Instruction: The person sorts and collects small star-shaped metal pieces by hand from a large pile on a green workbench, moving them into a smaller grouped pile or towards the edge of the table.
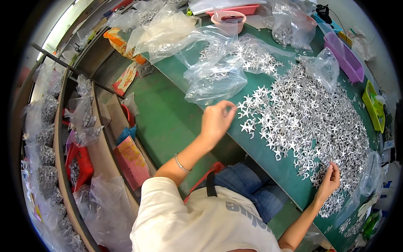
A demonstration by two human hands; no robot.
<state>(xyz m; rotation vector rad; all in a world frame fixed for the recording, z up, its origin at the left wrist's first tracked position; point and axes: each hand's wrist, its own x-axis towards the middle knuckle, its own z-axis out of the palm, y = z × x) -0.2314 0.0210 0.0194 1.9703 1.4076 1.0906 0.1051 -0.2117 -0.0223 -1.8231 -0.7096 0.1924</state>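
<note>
Hands (215, 121) half-curled near silvery stars (302, 113)

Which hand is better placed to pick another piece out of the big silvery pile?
Probably the right hand: in this view it overlaps the silvery pile, while the left hand is by the table edge, just outside the pieces.

Dark grey lettering (247, 215) runs across the pale cream shirt (180, 216) of the person, large and bold, its letters foreshortened by the steep view. Coloured print also marks the orange-and-white sack (119, 43) by the shelving and the red-and-yellow packet (126, 79) below it, too small to make out. A small white-and-blue label (389, 145) near the right rim is likewise too small to read.
</note>
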